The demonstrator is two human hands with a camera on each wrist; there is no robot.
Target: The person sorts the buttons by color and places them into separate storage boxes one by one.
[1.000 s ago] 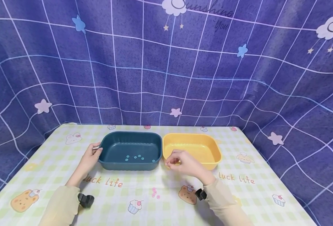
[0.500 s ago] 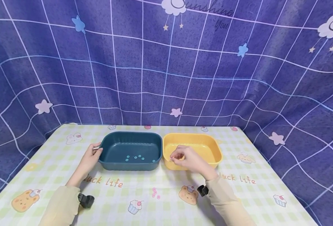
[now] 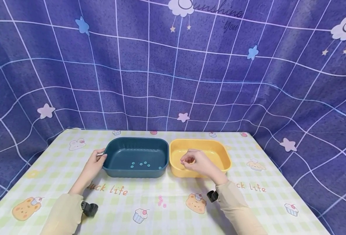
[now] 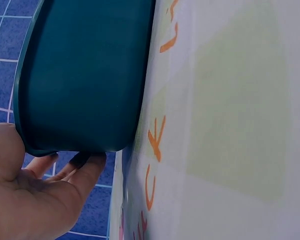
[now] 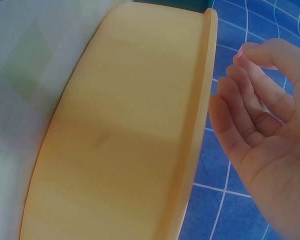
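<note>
At the left end of the dark teal plastic bin (image 3: pixel 136 174), my left hand (image 3: pixel 93 165) holds on, thumb at the rim and fingers against the outer wall in the left wrist view. Several small teal discs (image 3: pixel 141 164) lie on that bin's floor. My right hand (image 3: pixel 198 162) is over the near side of the yellow bin (image 3: pixel 200 141), above its rim. Between thumb and index finger it pinches a small pink disc (image 5: pixel 240 51), mostly hidden by the fingertips; the other fingers are curled loosely. Several more pink discs (image 3: pixel 160 199) lie on the tablecloth in front.
The two bins stand side by side, their ends close together. A checked tablecloth (image 3: pixel 102 209) with printed cartoons covers the table. Behind and beside it hangs a blue curtain (image 3: pixel 149 81) with white grid lines. Black wrist cameras (image 3: pixel 89 209) sit at both sleeves.
My right hand has moved right and slightly away from me, from the yellow bin's near left corner to over the bin, still pinching the pink disc. The left hand has stayed in place.
</note>
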